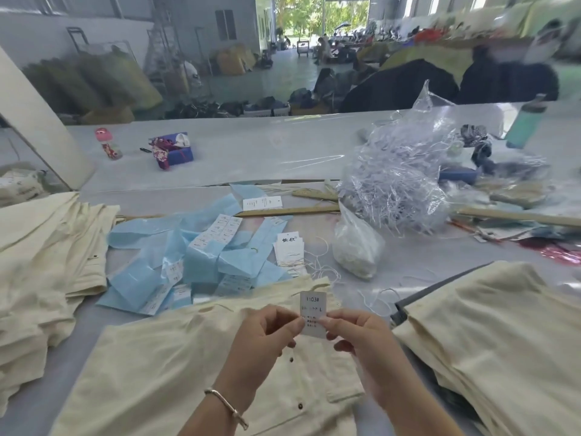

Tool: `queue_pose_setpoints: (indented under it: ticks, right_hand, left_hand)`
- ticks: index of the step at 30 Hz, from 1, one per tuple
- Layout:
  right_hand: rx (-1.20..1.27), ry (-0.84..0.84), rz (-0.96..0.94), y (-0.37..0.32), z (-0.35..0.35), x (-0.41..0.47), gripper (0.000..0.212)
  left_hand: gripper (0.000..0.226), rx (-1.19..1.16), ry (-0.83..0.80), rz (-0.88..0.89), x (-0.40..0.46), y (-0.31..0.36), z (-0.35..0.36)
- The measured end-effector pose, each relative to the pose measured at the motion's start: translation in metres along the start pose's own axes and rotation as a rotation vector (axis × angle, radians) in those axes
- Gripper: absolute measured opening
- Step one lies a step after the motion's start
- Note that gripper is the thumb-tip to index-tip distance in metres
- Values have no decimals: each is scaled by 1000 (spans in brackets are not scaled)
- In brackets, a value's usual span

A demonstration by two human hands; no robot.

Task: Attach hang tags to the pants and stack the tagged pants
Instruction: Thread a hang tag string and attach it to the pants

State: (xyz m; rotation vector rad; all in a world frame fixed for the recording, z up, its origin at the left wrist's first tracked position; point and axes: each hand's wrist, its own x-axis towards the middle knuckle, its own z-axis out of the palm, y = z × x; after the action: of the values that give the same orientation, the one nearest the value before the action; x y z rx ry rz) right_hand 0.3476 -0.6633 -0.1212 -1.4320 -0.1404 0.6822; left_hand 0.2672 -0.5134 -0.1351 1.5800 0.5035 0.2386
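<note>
A long pale worktop (pixel 239 152) runs across a big grey-walled hall (pixel 47 42). Daylight enters through a wide doorway (pixel 314 17) with trees outside. Stuffed sacks (pixel 103 80) line the left wall.

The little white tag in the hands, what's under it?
Under the tag, pinched by the left hand and right hand, lie cream pants on the table. Hands hide the cloth right beneath.

Garment factory finishing hall. A long grey worktable (pixel 220 149) carries stacks of cream pants (pixel 47 247), loose hang tags (pixel 289 247) among blue paper wrappers (pixel 201 259), and a clear bag of plastic tag fasteners (pixel 396 184). Beyond it, bulging sacks (pixel 103 77) line a concrete floor before an open loading doorway (pixel 311 23).
</note>
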Motion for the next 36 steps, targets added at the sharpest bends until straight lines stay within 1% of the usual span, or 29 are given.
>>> queue_pose_setpoints:
  ticks: [3,6,8,10,12,15,17,19,21,24,26,28,30,31,34,35,36]
  right_hand:
    - [-22,-42,14,1,5,17,10]
    - [-49,-75,24,0,13,40,13]
    - [-56,-110,24,-2,20,57,17]
    - [-65,-121,30,-3,27,80,15]
    - [-67,-53,25,-3,33,113,12]
    - [-99,165,-45,-6,35,181,6]
    - [-222,239,-111,-7,35,233,8]
    - [-446,254,-152,-4,35,282,9]
    - [-682,265,-150,3,34,325,12]
    - [-909,265,-68,11,32,369,27]
    - [-1040,235,25,13,34,386,25]
    - [-1103,214,81,15,37,397,28]
    - [-1074,241,75,17,40,404,35]
    - [-1004,259,63,18,41,405,38]
    - [-747,279,39,19,45,404,32]
    - [-732,279,43,19,46,404,34]
    - [-777,279,50,19,47,404,41]
  left_hand:
    - [13,-22,66,-44,14,-3,-4]
    - [4,-60,54,-31,33,-7,-13]
    - [4,-93,101,-16,49,-9,-19]
    - [5,-102,163,-14,71,-10,-22]
    - [9,-102,244,-16,95,-12,-26]
    - [12,-141,389,-22,133,-18,-39]
    - [9,-185,411,-28,154,-22,-47]
    - [10,-220,413,-25,170,-28,-52]
    - [12,-250,418,-32,181,-35,-55]
    - [14,-264,407,-39,190,-46,-62]
    - [14,-258,406,-27,193,-52,-67]
    - [14,-269,410,-6,194,-55,-71]
    - [13,-285,412,9,194,-56,-74]
    - [12,-297,414,12,193,-56,-75]
    - [10,-324,416,14,191,-56,-77]
    - [10,-329,416,14,189,-55,-78]
    - [9,-335,418,15,188,-55,-79]
